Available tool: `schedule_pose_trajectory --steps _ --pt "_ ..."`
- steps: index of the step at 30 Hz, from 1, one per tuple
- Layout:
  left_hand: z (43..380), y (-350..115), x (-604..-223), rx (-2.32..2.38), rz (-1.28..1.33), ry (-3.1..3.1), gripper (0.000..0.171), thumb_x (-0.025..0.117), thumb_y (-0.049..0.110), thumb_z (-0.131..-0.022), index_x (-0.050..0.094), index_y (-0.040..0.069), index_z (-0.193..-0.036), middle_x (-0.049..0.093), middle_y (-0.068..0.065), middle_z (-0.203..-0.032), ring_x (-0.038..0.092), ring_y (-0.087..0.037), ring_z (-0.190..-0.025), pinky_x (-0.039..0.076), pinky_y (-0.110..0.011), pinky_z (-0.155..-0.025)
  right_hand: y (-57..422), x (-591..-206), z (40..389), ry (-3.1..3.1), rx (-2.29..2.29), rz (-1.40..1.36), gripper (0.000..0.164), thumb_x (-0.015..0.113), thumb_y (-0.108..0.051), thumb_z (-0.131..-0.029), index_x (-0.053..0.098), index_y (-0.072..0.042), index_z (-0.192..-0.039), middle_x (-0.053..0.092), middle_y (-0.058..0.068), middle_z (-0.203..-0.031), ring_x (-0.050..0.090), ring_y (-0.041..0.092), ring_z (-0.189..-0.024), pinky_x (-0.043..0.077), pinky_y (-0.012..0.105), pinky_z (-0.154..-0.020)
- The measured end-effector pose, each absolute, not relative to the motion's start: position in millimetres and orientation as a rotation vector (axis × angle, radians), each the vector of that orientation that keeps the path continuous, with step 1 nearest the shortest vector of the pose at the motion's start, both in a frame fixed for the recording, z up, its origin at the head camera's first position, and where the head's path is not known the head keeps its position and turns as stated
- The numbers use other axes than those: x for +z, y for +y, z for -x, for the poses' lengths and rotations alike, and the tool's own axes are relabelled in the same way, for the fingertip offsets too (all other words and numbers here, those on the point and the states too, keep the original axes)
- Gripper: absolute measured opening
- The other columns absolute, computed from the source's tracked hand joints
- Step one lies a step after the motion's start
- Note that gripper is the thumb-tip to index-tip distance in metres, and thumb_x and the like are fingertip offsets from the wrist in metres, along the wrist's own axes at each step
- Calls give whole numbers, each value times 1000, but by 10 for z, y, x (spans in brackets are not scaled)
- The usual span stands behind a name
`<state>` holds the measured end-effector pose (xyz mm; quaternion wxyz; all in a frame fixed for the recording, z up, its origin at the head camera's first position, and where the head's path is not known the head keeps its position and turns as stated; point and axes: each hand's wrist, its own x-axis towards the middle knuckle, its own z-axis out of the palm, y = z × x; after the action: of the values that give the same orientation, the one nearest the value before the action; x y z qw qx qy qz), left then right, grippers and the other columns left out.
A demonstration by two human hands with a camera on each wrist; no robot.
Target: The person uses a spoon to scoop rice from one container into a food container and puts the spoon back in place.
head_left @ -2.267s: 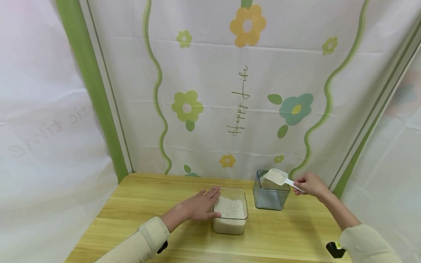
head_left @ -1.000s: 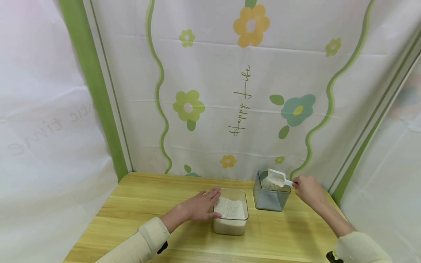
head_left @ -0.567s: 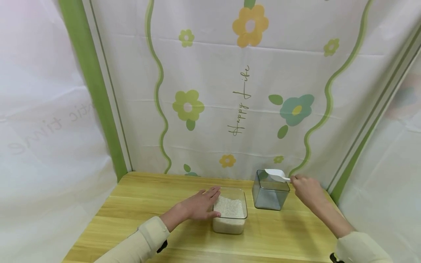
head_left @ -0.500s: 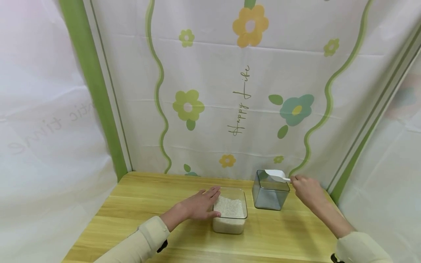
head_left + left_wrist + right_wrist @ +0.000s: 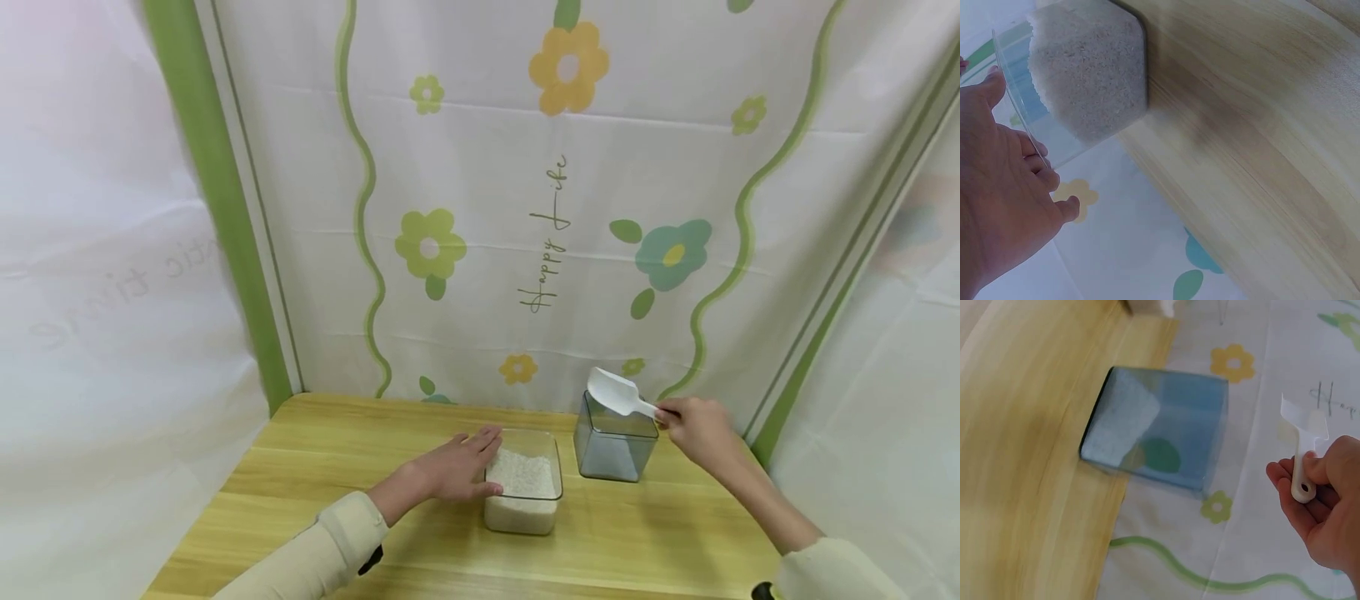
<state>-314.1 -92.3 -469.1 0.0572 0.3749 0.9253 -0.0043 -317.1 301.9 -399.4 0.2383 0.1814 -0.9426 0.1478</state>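
Observation:
A clear plastic container (image 5: 522, 521) holds white rice (image 5: 525, 475) and stands near the middle of the table. My left hand (image 5: 457, 468) rests on its left rim, fingers and thumb spread along the edge; in the left wrist view the fingertips lie over the rim. My right hand (image 5: 699, 427) grips the handle of a white scoop (image 5: 615, 392), whose bowl shows no rice and is tilted up above the blue-grey tinted container (image 5: 615, 457). In the right wrist view, thumb and fingers are around the handle, and a pale mass shows through the tinted container's (image 5: 1172, 425) wall.
The light wooden table (image 5: 337, 475) ends at a white curtain (image 5: 480, 183) printed with flowers, which hangs right behind both containers. More curtain (image 5: 112, 333) closes in the left side, and another the right. The two containers stand a small gap apart.
The right hand has tipped the scoop, its rice falling into the tinted container, then raised and turned the scoop back up. The left hand has stayed on the clear container's rim.

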Motion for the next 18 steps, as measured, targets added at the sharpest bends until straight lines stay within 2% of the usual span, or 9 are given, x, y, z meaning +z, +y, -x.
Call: schedule_pose_trajectory --steps 3,7,9,13,18 --pt "3146 -916 -4696 -21 -1135 2808 87 30 68 -100 16 8 -161 8 -8 -169 12 -20 -157 28 -48 -122 2884 -3942 3099 -2564 382 -579 6 75 -3 -85 78 -5 -80 68 -3 -62 43 0 -51 35 20 -48" --pt "3140 -925 -4698 -21 -1124 2809 86 30 67 -100 16 8 -161 8 -8 -169 12 -20 -157 27 -48 -122 2662 -3882 3001 -2560 323 -715 21 76 -4 -84 70 -15 -69 56 -12 -56 34 -1 -51 32 18 -49" --pt "3134 -927 -4692 -23 -1120 2808 86 30 67 -100 15 8 -161 8 -8 -169 12 -20 -157 27 -48 -122 2561 -3859 2954 -2579 328 -761 24 76 -3 -84 67 -17 -67 53 -13 -56 34 -2 -52 33 18 -50" --pt "3121 -923 -4681 -32 -1130 2814 86 32 67 -100 16 8 -161 10 -8 -169 13 -21 -156 28 -48 -122 2401 -3841 2898 -2610 308 -822 18 76 -4 -85 71 -16 -72 55 -14 -59 36 -2 -53 34 18 -51" --pt "3130 -921 -4692 -24 -1129 2812 86 31 67 -100 15 8 -161 9 -8 -169 13 -20 -156 28 -48 -122 2262 -3852 2897 -2613 283 -901 29 76 -3 -85 63 -19 -65 47 -13 -56 30 0 -53 30 18 -52"
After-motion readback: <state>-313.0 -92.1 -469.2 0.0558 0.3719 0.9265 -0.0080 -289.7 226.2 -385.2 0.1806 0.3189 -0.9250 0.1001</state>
